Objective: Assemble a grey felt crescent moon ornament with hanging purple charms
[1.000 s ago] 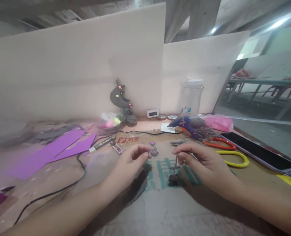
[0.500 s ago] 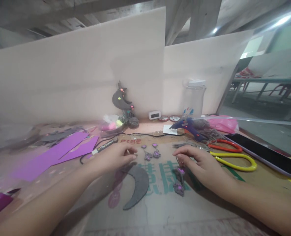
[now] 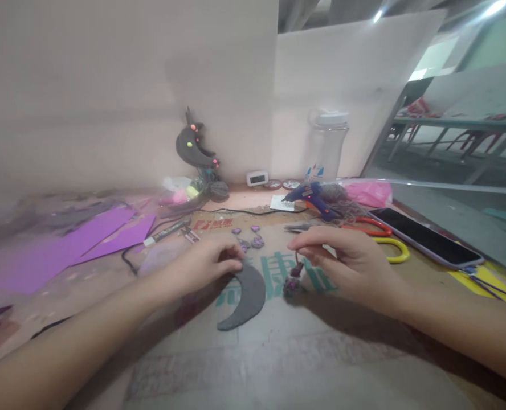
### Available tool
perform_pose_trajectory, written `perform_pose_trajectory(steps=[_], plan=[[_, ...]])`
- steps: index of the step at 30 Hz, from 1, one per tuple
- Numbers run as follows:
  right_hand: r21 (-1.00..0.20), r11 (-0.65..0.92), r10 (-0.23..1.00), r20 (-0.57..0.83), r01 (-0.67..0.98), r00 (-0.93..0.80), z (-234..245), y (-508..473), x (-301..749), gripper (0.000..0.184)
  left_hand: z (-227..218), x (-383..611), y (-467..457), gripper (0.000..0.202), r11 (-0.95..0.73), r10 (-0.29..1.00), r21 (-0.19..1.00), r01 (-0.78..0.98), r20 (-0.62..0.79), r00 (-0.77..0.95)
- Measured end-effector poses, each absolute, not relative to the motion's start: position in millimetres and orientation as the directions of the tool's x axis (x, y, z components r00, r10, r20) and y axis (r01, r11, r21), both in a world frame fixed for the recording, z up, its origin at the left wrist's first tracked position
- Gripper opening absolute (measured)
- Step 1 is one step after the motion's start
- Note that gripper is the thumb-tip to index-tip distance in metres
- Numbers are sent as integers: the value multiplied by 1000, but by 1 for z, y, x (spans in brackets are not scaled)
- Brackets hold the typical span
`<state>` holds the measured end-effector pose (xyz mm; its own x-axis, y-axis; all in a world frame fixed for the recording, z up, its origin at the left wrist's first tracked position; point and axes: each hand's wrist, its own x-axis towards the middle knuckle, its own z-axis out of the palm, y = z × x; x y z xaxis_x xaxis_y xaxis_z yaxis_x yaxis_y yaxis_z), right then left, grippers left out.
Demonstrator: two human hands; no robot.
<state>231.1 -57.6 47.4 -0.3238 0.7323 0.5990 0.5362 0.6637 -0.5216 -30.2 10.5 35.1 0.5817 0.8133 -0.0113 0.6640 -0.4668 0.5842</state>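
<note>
Head view: left hand [image 3: 205, 265] grip pressed together on top tip of grey crescent [image 3: 247, 296], which lies flat on tabletop [image 3: 278, 359]. Right hand [image 3: 347, 262] grip pinching charm string [image 3: 294, 277], at 3 o'clock of crescent, just beside it. Glue gun [image 3: 317, 198] at 12 o'clock, well apart.

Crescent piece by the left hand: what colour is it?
Dark grey. The crescent piece at the left hand shows best in the head view.

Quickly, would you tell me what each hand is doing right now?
Left hand: touching the grey crescent; grip cannot be told.
Right hand: closed, pinching the purple charm.
</note>
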Motion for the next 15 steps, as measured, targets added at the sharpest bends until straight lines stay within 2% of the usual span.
perform_pose_trajectory(steps=[4, 7, 15], plan=[[-427, 757, 643, 622, 494, -447, 61, -67, 228, 22, 30, -7, 10, 18, -497, 812, 642, 584, 106, 575], [-382, 803, 587, 636, 457, -501, 59, -65, 226, 22, 34, 3, 20, 20, -480, 808, 684, 549, 101, 581], [-450, 719, 670, 650, 529, -357, 30, -53, 225, 18, 45, 6, 41, 20, -485, 795, 725, 490, 132, 592]])
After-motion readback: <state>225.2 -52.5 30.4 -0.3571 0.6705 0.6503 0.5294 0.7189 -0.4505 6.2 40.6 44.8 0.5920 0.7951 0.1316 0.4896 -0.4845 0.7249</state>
